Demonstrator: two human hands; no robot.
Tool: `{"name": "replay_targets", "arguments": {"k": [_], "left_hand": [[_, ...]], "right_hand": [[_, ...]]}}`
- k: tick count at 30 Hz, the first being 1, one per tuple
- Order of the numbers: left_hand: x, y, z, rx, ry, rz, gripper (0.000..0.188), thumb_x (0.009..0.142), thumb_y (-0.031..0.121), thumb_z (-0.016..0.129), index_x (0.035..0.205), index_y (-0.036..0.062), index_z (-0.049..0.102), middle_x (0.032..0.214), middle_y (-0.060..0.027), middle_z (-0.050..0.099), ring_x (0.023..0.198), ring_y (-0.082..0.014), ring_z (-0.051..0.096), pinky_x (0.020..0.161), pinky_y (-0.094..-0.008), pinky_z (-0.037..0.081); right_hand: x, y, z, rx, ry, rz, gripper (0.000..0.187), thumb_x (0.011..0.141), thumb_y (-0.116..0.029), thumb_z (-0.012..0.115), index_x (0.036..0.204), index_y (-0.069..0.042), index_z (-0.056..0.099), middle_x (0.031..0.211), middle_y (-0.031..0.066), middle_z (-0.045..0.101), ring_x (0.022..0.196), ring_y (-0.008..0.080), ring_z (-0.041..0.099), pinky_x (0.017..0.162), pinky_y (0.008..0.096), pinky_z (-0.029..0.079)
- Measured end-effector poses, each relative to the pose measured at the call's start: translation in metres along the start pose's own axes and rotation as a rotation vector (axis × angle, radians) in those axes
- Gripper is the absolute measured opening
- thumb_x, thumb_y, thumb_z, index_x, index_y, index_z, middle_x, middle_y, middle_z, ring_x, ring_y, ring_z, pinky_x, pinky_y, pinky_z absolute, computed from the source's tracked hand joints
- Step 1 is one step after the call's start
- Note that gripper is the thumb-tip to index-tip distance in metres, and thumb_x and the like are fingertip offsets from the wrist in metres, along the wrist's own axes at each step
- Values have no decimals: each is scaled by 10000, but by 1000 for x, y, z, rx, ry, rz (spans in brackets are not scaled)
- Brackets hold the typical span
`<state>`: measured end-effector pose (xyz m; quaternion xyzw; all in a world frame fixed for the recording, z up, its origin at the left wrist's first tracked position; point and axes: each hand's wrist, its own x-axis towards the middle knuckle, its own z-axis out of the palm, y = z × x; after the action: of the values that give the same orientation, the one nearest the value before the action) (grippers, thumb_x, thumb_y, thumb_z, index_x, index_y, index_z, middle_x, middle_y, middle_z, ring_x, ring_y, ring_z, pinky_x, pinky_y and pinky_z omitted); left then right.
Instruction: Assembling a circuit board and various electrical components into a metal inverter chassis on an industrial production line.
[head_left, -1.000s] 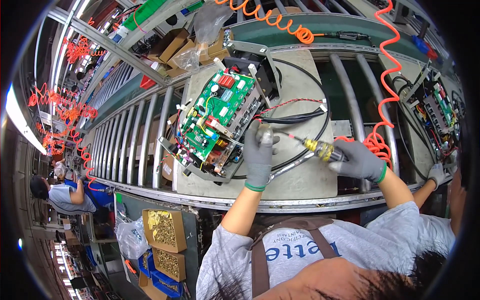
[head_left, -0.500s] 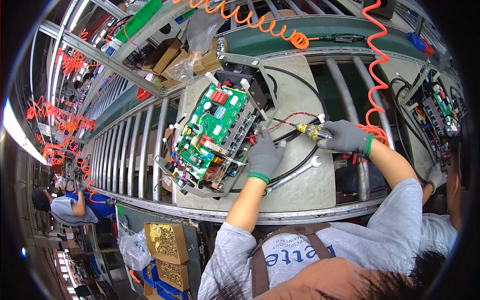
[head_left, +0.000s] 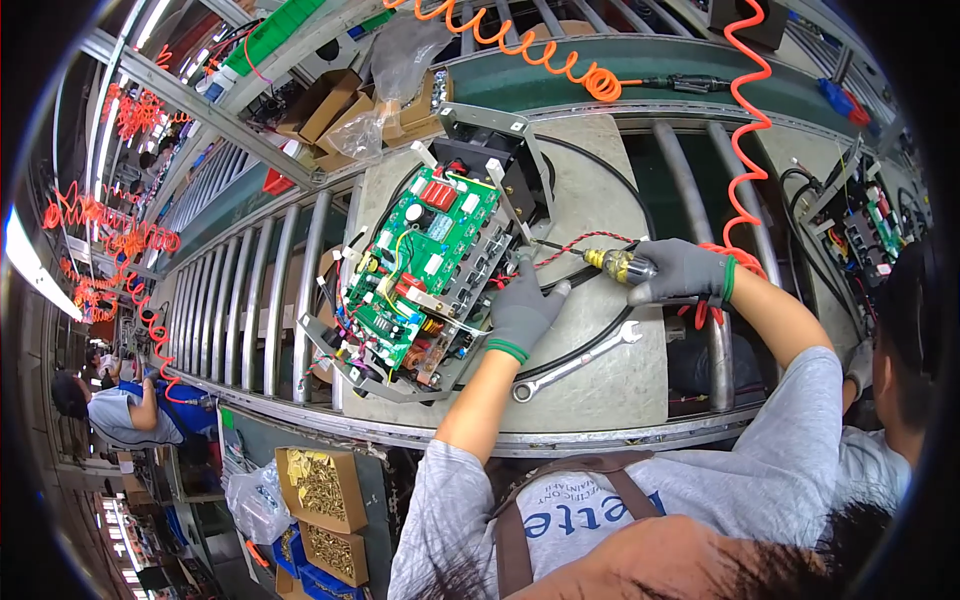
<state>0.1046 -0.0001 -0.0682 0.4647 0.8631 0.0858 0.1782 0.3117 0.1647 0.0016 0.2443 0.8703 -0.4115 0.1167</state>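
— While we hold the screwdriver in our right hand, which way does it point?

— Its long axis lies nearly level across the picture, the thin shaft aimed to our left at the right edge of the green circuit board. Our right grip is clamped around the handle, fingers curled together.

— How does the tool look?

— A short amber handle, dark at the collar, with a slim metal shaft. The board it meets is green, crowded with red blocks, white parts and yellow wires, and sits tilted in a grey metal frame on the pale desk.

— And our left hand?

— Gloved in grey, fingers spread apart and resting against the board's right edge, holding nothing we can make out. A wrench lies on the desk just beside that wrist.

— What has changed since half a second ago?

— Little; the screwdriver's tip has come closer to the board, and both hands keep their places
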Motion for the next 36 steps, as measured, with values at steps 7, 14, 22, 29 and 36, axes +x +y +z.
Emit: {"name": "replay_targets", "arguments": {"k": [7, 14, 22, 29, 36], "left_hand": [[5, -4, 4, -17, 0, 56, 967, 760, 591, 596, 1404, -54, 272, 958, -232, 667, 848, -353, 677, 754, -434, 528], [4, 0, -3, -34, -38, 27, 1039, 692, 587, 652, 1399, -67, 262, 934, -229, 670, 841, -351, 679, 762, -424, 529], [5, -3, 0, -62, -5, 62, 1032, 677, 570, 669, 1392, -63, 276, 926, -235, 669, 849, -372, 674, 767, -425, 532], [4, 2, 0, -53, 34, 70, 994, 695, 555, 664, 1385, -56, 291, 901, -228, 670, 832, -368, 673, 754, -427, 532], [-49, -21, 3, -204, 222, 374, 727, 810, 411, 629, 1403, 83, 369, 1292, -189, 502, 1011, -325, 629, 830, -424, 519]], "right_hand": [[10, 5, 2, 52, -106, -16, 587, 701, -387, 778, 1061, 19, 553, 968, 156, 616, 912, 244, 598, 804, 334, 466], [13, 9, 9, 3, -63, 17, 620, 698, -414, 758, 1098, 10, 546, 1006, 190, 622, 951, 287, 614, 825, 355, 473], [17, 7, 17, -26, -13, -2, 671, 693, -430, 745, 1157, 10, 538, 1056, 207, 620, 997, 315, 614, 858, 364, 472], [8, -2, 22, -52, 51, 18, 679, 695, -456, 737, 1206, -56, 537, 1105, 206, 623, 1017, 325, 615, 859, 370, 478], [-20, 0, -11, -666, -31, -50, 499, 762, -474, 681, 1106, -132, 564, 941, 161, 645, 860, 323, 642, 730, 419, 488]]}}
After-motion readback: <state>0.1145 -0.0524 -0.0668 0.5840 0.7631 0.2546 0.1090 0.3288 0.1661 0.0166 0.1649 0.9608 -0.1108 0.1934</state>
